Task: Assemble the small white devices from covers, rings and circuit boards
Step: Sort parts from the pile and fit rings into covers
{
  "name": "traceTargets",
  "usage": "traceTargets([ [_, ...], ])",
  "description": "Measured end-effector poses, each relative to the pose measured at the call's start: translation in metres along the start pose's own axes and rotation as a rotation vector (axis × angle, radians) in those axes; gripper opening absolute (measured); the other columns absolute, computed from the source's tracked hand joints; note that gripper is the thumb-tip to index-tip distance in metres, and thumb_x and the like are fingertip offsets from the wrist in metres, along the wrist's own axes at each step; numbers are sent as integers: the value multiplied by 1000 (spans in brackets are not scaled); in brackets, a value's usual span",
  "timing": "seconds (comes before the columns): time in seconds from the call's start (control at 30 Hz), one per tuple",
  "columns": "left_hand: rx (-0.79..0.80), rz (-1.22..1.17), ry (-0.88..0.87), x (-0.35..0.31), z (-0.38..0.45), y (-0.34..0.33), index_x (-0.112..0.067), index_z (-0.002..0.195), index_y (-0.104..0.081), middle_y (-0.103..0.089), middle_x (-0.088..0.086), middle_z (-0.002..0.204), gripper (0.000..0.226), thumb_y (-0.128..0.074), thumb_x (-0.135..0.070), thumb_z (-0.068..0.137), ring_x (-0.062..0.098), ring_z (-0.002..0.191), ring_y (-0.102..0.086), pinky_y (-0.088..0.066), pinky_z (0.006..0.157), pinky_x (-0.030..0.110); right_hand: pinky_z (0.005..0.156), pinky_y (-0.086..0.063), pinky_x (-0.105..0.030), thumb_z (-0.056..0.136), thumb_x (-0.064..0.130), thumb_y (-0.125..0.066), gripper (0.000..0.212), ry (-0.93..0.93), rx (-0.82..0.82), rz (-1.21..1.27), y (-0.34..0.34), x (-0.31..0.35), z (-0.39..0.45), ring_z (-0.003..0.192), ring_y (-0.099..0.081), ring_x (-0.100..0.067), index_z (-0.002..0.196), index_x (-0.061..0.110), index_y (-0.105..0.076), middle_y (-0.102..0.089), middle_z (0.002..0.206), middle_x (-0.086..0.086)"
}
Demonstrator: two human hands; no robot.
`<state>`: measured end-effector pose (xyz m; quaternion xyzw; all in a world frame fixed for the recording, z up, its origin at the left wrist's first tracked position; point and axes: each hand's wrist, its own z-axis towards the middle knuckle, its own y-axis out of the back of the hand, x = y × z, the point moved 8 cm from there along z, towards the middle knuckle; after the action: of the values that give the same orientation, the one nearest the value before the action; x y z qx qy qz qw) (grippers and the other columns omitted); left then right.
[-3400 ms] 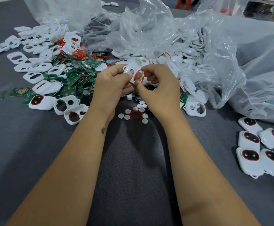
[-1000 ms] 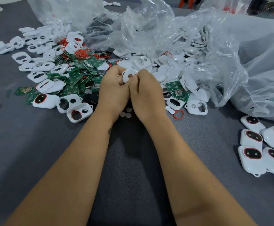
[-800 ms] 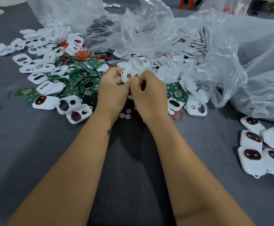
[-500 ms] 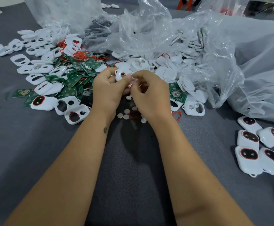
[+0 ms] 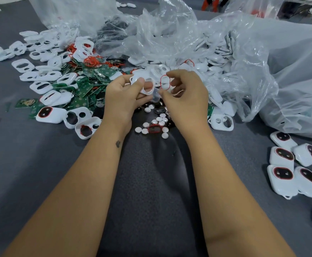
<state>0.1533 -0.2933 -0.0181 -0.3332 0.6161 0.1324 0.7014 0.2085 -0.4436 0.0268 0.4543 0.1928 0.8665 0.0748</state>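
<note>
The left hand [image 5: 125, 93] pinches a white plastic cover with an oval opening [image 5: 144, 84], tilted so the opening faces the person, and the right hand [image 5: 185, 93] pinches a thin red oval ring [image 5: 165, 82] upright just beside it, not yet touching; I judge the ring is held this way so that it can be seated in the opening. The other parts lie within easy reach on the grey table [image 5: 31, 164]: green square circuit boards [image 5: 84, 89] and more covers to the left, small white round discs [image 5: 160, 120] below the hands, and finished white devices with red-rimmed dark windows [image 5: 283, 171] set apart at the right.
</note>
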Motion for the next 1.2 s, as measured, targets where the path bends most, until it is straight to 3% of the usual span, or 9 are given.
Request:
traceTargets([
  [0.13,91,-15,25,-1,-5,-7,-1,104,-59,-74,4,75,10,-53,-5,97,18,69,-72,-58,67,27,67,-40,-9,70,19,-81,32,-27,52,77,-5,-2,-2,69,-50,3,95,29,-64,-55,84,10],
  [0.23,105,18,34,-3,-7,-8,-12,86,-59,-69,-3,63,13,-53,-7,97,12,55,-66,-59,64,26,66,-40,-9,69,21,-83,32,2,70,43,-9,-1,-4,69,-49,3,90,30,-62,-55,82,11],
  [0.5,152,12,72,-5,-9,-13,-5,98,-58,-71,4,71,5,-54,-6,97,15,57,-65,-60,66,28,64,-41,-10,65,22,-84,35,56,76,18,-11,-4,-1,70,-52,-1,90,33,-61,-56,79,13],
  [0.6,159,35,63,-6,-11,-12,-8,92,-61,-71,4,71,9,-53,-6,97,13,56,-65,-60,63,27,64,-42,-12,65,22,-83,33,50,82,32,-12,-6,0,69,-53,-3,89,31,-62,-58,80,11],
  [0.77,167,45,37,-8,-11,-13,-14,87,-61,-70,-2,66,15,-53,-7,98,10,52,-64,-59,60,24,67,-48,-21,66,19,-82,28,27,94,66,-12,-7,-1,73,-56,-6,87,23,-65,-64,83,2],
  [0.9,209,76,33,-7,-13,-16,-16,90,-62,-72,-1,69,14,-52,-10,98,10,55,-65,-59,64,24,65,-43,-15,65,18,-83,23,5,92,76,-12,-10,-1,71,-54,-3,80,20,-65,-64,80,1],
  [1.07,240,61,58,-5,-13,-16,-14,95,-63,-73,1,78,9,-55,-9,97,9,60,-67,-55,60,19,64,-45,-18,65,13,-84,25,-60,97,167,-13,-16,-2,68,-52,-5,80,6,-65,-64,78,-1],
  [1.2,277,60,62,-4,-14,-15,-13,96,-64,-74,3,82,12,-65,-3,89,8,63,-66,-55,60,19,60,-41,-14,63,11,-85,27,-58,129,204,-18,-16,-3,62,-48,2,76,4,-62,-56,70,12],
])
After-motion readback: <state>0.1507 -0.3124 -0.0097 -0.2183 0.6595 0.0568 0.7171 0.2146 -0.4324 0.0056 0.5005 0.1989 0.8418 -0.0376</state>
